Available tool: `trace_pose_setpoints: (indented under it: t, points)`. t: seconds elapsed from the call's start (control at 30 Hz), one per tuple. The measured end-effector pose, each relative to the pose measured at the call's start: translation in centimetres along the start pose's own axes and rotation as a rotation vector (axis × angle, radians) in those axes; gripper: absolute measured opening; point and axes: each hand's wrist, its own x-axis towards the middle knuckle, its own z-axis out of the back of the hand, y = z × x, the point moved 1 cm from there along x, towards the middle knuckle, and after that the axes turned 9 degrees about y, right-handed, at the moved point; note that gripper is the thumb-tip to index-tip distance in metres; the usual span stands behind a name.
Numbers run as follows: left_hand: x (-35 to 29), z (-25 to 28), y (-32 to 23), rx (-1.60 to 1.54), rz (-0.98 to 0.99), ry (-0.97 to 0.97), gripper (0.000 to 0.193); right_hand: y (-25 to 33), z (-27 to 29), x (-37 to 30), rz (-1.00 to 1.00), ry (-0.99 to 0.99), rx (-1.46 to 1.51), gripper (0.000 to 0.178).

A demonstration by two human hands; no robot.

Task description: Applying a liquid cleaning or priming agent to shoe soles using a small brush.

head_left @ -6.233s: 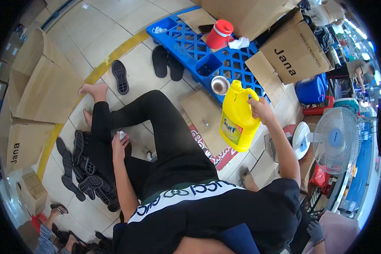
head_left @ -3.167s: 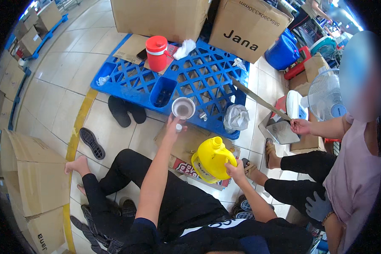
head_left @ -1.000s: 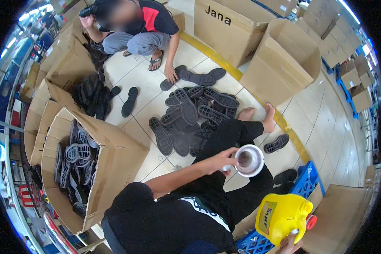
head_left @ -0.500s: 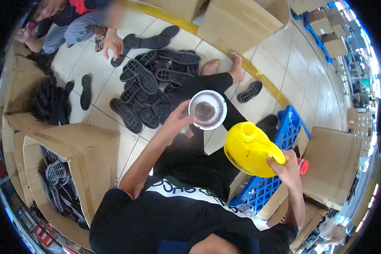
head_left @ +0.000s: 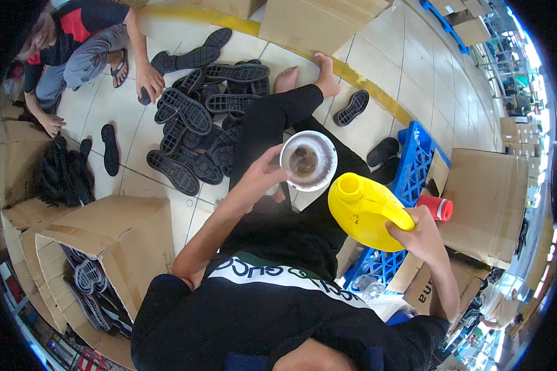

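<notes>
White cup [head_left: 308, 162] is clamped at its left side by fingers of the left hand [head_left: 261, 179], yellow jug [head_left: 362, 213] by its handle within curled fingers of the right hand [head_left: 422, 235].

Pale tiled floor [head_left: 424, 80], crossed by a yellow stripe [head_left: 384, 99] around one o'clock, carries a heap of black soles [head_left: 195, 117] between ten and eleven, a separate sole [head_left: 110, 150] past nine, another sole [head_left: 351, 108] between one and two, dark slippers [head_left: 384, 151] past two, and an open carton [head_left: 136, 229] past eight.
</notes>
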Motion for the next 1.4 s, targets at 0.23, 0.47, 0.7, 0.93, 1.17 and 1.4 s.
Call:
trace_pose_setpoints:
  t: [0.23, 0.47, 0.7, 0.93, 1.17, 1.4]
  points:
    - [0.4, -0.7, 0.1, 0.023, -0.005, 0.027, 0.059, 0.2, 0.3, -0.5, -0.060, 0.033, -0.085, 0.022]
    - [1.3, -1.9, 0.8, 0.064, 0.036, 0.031, 0.053, -2.0, 0.9, -0.1, 0.072, 0.043, -0.120, 0.028]
    - [2.9, -2.9, 1.3, 0.143, 0.096, 0.077, 0.050, -4.8, 0.3, -1.0, -0.027, 0.047, 0.058, 0.029]
    - [3.6, -4.4, 2.4, 0.144, 0.107, 0.061, 0.046, -7.1, 0.5, -1.7, 0.068, 0.007, -0.004, 0.026]
    - [3.6, -5.5, 2.5, 0.104, 0.088, 0.061, 0.052, -7.0, 1.3, -1.5, -0.068, 0.016, -0.041, 0.035]
    - [4.1, -5.4, 2.7, 0.115, 0.109, 0.083, 0.057, -6.4, 1.8, 0.3, -0.151, 0.143, -0.089, 0.034]
